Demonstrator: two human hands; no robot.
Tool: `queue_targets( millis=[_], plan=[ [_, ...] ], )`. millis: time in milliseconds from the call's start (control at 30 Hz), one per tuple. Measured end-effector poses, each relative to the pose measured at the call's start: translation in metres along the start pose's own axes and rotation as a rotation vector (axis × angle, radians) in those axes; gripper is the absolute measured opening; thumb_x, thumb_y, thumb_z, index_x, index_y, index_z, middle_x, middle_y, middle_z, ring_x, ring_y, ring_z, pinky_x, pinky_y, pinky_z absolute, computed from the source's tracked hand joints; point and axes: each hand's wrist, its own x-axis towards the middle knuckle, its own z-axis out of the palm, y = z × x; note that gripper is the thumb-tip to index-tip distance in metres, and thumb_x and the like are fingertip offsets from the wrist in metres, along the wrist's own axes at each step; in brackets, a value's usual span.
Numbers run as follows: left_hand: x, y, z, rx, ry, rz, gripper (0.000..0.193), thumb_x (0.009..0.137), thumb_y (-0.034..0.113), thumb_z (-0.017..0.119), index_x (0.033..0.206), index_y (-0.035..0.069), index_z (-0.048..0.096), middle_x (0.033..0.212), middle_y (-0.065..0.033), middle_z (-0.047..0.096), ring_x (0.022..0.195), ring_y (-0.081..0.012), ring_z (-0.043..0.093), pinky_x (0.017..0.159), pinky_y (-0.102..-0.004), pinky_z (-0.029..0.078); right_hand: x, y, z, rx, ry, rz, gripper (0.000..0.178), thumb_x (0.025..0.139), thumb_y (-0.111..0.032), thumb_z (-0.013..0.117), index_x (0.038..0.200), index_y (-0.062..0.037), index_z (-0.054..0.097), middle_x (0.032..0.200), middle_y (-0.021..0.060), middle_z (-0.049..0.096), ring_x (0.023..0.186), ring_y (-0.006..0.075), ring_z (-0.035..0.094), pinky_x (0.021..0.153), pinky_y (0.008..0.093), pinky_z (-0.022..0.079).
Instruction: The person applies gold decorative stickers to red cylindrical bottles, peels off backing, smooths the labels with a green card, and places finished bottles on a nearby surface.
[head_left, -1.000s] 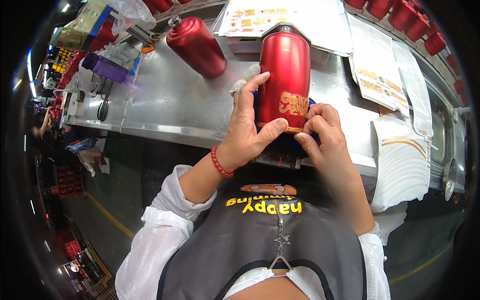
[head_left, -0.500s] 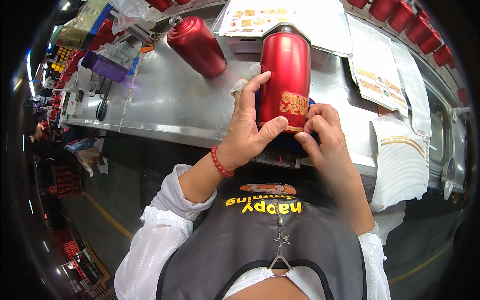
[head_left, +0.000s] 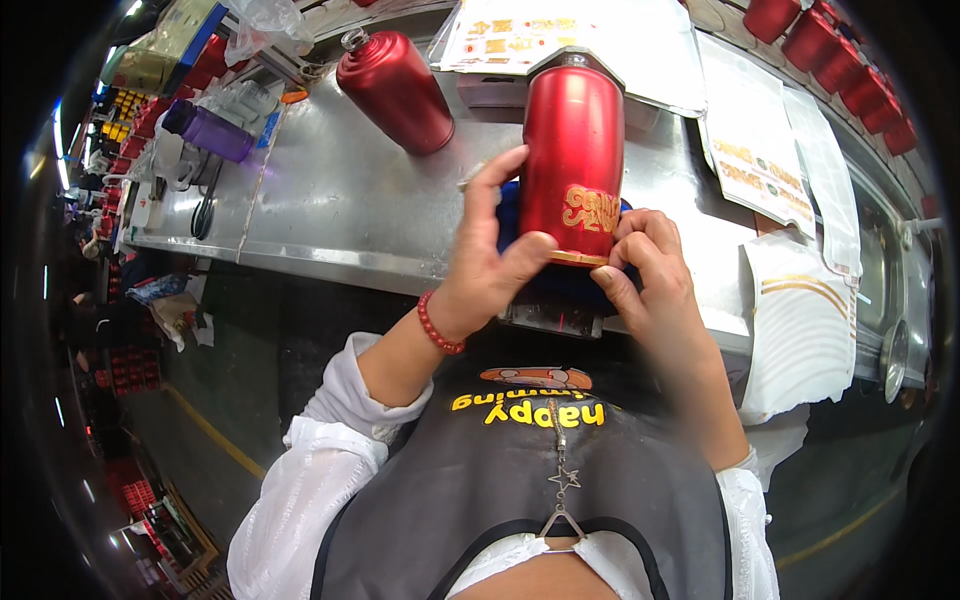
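A glossy red bottle [head_left: 574, 130] lies in front of me with its base toward me, resting on a blue support [head_left: 509, 215]. Near the base it carries a gold ornamental decal [head_left: 592, 208], and a thin gold band runs along its lower edge. My left hand [head_left: 485, 250] curves around the left side, index finger and thumb against the bottle, apart from each other. My right hand [head_left: 650, 262] has its fingers bent and thumb pinched in at the lower right edge of the bottle; what lies between the fingertips is hidden.
A second red bottle [head_left: 395, 92] stands on the metal table [head_left: 330, 200] at the left. Printed decal sheets [head_left: 570, 40] are stacked behind, with more sheets [head_left: 755, 150] and a white gold-striped sheet [head_left: 800, 330] at right. A purple bottle [head_left: 210, 132] is far left.
My left hand has slid slightly left, its fingertips now nearer the bottle's edge. The bottle has shifted very little, and my right hand stays in place.
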Motion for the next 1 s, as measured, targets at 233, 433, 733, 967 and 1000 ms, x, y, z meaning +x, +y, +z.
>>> queue_targets(
  millis=[233,433,733,967,1000],
  plan=[
    [-0.053,-0.005,0.0,0.563,0.054,0.341,0.041,0.1,0.019,0.057,0.135,-0.002,0.058,0.128,-0.0218,0.065,0.127,-0.0366,0.058,0.122,-0.0497,0.015,0.001,0.0,0.001,0.018,0.005,0.02,0.022,0.08,-0.007,0.076,0.085,-0.0022,0.055,0.102,0.0143,0.052,0.101,0.0344,0.05,0.089,0.0416,0.043],
    [-0.032,0.003,0.009,0.95,-0.014,0.612,0.038,0.088,0.012,0.065,0.125,0.019,0.069,0.118,-0.0027,0.072,0.122,-0.0192,0.062,0.124,-0.0458,0.015,0.001,0.001,0.002,0.001,0.002,0.013,0.023,0.08,-0.006,0.076,0.085,-0.0024,0.054,0.102,0.0145,0.052,0.101,0.0334,0.051,0.09,0.0409,0.043],
    [-0.039,-0.012,-0.007,0.727,0.153,0.235,0.052,0.086,0.028,0.075,0.133,0.01,0.059,0.128,-0.0144,0.062,0.126,-0.0355,0.045,0.118,-0.0585,0.019,0.001,-0.002,0.0,0.014,-0.052,0.063,0.021,0.083,-0.006,0.074,0.086,-0.0026,0.054,0.104,0.0145,0.053,0.102,0.0327,0.051,0.09,0.0401,0.043],
    [-0.011,0.001,-0.02,0.63,0.002,0.254,0.061,0.091,0.036,0.07,0.139,0.005,0.052,0.132,-0.0167,0.058,0.127,-0.0348,0.045,0.115,-0.0523,0.024,-0.004,0.001,0.003,0.007,-0.03,0.085,0.021,0.082,-0.005,0.074,0.085,-0.0022,0.053,0.106,0.0154,0.054,0.102,0.0333,0.051,0.09,0.0408,0.043],
    [-0.011,0.002,-0.014,0.428,0.029,0.141,0.061,0.092,0.036,0.069,0.14,0.003,0.05,0.134,-0.0174,0.056,0.127,-0.0346,0.045,0.114,-0.0505,0.026,-0.003,0.0,0.003,-0.003,-0.029,0.081,0.022,0.082,-0.005,0.074,0.085,-0.0022,0.053,0.106,0.0155,0.054,0.103,0.0334,0.051,0.09,0.0409,0.043]
  ],
)
